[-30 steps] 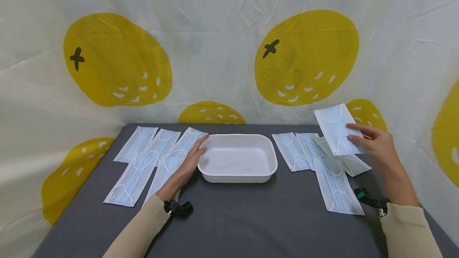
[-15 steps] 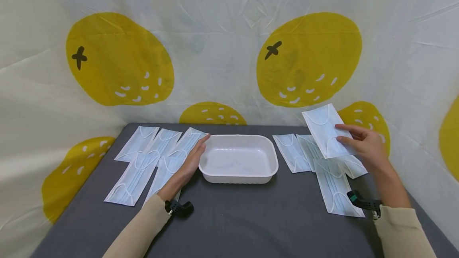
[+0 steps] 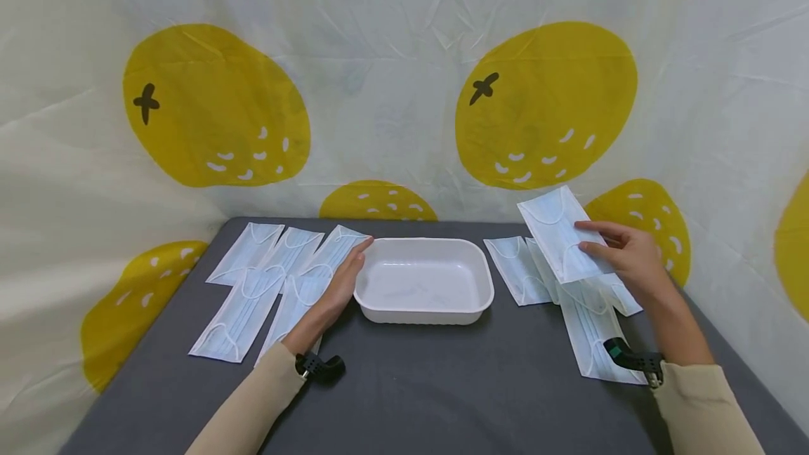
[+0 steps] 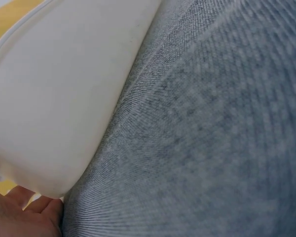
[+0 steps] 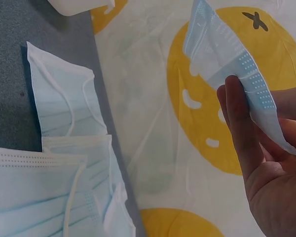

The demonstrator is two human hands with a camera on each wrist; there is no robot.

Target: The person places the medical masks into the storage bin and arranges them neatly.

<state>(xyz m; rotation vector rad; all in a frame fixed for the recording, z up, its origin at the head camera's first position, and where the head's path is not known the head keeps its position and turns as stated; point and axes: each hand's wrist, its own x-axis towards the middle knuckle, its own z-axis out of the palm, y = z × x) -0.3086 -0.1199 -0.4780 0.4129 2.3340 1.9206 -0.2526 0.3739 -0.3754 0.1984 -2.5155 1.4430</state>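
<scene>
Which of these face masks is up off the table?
The mask pinched in the right hand; the other masks lie on the dark table.

Your left arm (image 3: 246, 404) stretches forward and inward, the left hand (image 3: 339, 285) extended with fingers nearly straight. Your right arm (image 3: 706, 406) reaches forward, the right hand (image 3: 634, 258) raised, thumb and fingers pinching, pointing leftward.

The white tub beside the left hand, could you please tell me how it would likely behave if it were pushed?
The white tub would probably slide rather than tip, being low and broad. It is likely light, since it holds nothing. The dark cloth under it might ruck along, as it shows faint creases.
</scene>
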